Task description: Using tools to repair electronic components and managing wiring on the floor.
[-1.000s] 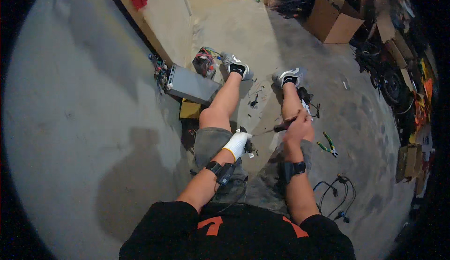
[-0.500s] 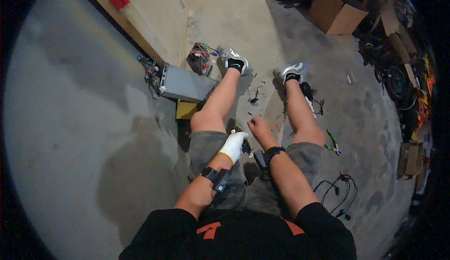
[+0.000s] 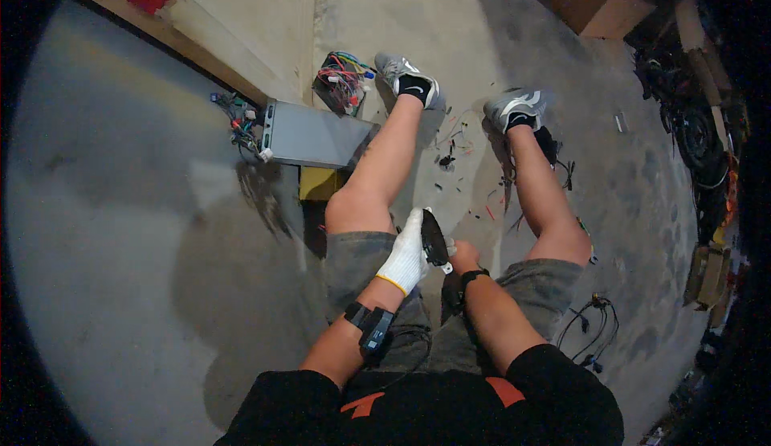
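Note:
My left hand (image 3: 406,255), in a white knitted glove with a yellow cuff edge, grips a dark oblong part (image 3: 434,239) over my lap. Small pale metal tabs stick out at the part's ends. My bare right hand (image 3: 465,257) is curled right beside the part's right side; its fingertips are partly hidden, so what they pinch cannot be made out. A thin dark cable (image 3: 427,349) loops over my shorts below the left wrist.
A grey metal case (image 3: 317,137) rests on a yellow block (image 3: 319,183) left of my leg. Bundled coloured wires (image 3: 344,84) lie beyond it. Wire scraps (image 3: 447,159) litter the floor between my feet; black cables (image 3: 593,325) lie right. A cardboard box (image 3: 614,12) stands far right.
My left hand has moved up slightly and turned the dark part into fuller view. My right hand has come down and back beside it. The view has shifted a little.

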{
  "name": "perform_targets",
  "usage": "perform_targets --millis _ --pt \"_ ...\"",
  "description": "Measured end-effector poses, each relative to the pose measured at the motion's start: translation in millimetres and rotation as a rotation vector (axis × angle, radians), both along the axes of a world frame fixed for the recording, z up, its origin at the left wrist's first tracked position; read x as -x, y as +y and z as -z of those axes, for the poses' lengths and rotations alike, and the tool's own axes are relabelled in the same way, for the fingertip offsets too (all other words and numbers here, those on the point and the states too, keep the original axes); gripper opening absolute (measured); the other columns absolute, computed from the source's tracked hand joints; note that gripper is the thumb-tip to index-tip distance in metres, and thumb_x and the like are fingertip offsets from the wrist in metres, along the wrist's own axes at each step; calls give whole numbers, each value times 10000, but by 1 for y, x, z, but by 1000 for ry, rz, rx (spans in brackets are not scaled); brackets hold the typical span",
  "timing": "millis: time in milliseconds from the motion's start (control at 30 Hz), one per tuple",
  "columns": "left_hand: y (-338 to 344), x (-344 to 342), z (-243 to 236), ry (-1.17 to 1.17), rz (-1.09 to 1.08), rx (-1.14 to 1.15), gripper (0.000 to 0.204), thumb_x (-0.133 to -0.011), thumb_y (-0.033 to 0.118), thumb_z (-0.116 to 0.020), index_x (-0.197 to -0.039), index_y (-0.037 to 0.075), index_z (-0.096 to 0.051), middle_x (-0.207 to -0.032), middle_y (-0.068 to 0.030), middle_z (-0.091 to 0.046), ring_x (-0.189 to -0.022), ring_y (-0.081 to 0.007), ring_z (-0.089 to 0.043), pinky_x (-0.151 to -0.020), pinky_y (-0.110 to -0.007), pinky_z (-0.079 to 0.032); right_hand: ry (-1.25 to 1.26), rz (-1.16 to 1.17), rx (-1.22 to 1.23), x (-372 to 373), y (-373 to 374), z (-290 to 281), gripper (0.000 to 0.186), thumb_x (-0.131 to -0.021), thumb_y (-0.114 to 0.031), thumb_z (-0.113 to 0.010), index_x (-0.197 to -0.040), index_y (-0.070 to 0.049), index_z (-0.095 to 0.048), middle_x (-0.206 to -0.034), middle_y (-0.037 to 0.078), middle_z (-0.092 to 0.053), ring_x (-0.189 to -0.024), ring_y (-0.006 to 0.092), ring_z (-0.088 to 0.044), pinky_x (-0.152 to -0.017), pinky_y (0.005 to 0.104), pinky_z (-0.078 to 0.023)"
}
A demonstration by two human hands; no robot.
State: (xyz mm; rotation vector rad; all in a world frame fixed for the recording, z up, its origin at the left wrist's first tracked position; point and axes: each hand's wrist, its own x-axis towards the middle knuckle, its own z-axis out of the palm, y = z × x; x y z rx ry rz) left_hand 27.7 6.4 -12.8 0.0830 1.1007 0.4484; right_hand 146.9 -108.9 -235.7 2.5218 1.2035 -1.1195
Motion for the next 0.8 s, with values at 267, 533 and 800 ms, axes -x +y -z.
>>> perform_targets --millis 267,533,800 --pt "1 -1 -21 20 -17 42 371 -974 477 -512 -1051 121 -582 -850 -85 -622 -701 -284 -634 -636 -455 -562 -29 -37 -9 1 5 -19 231 -819 -244 -621 -954 -108 -749 -1006 142 -717 -952 353 -691 -758 467 -559" --pt "2 -3 -26 60 -10 51 391 -975 493 -504 -1089 132 -602 -881 -64 -617 -721 -254 -616 -671 -446 -569 -17 -35 -71 1 1 -10 201 -810 -129 -640 -980 -96 -743 -1015 152 -713 -959 371 -688 -785 495 -559" --pt "-2 1 -5 -13 18 13 545 -1000 566 -343 -1170 86 -538 -936 -154 -623 -779 -368 -646 -719 -499 -581 193 75 -211 -2 12 -60 249 -798 -207 -656 -1013 -89 -699 -1068 182 -678 -1005 386 -651 -814 489 -534"
